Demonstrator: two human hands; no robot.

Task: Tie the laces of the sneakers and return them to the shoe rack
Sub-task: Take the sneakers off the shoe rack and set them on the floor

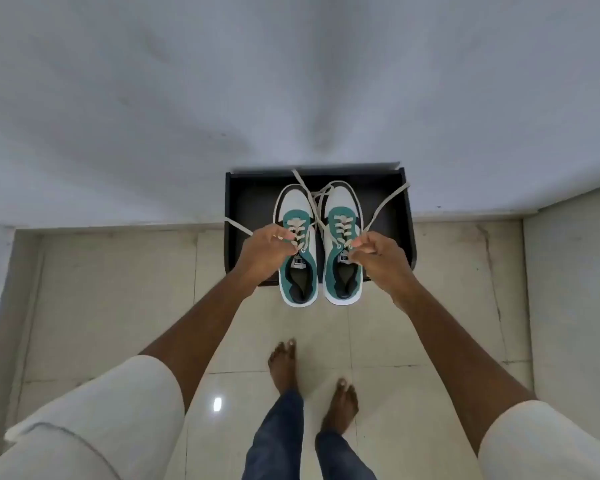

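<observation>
I see left hand pinched on left sneaker laces, right hand likewise on right sneaker. Loose ends trail beyond both grips; black rack probably beneath.

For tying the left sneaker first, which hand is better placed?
Probably the left hand: it already pinches the loose cream laces of the left teal-and-white sneaker; the right hand is at the other shoe.

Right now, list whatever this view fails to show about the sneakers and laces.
- Head view: the left hand covers the left sneaker top eyelets.
- The right hand hides its grip on the right sneaker laces.
- Tongue labels: too small to read.
</observation>
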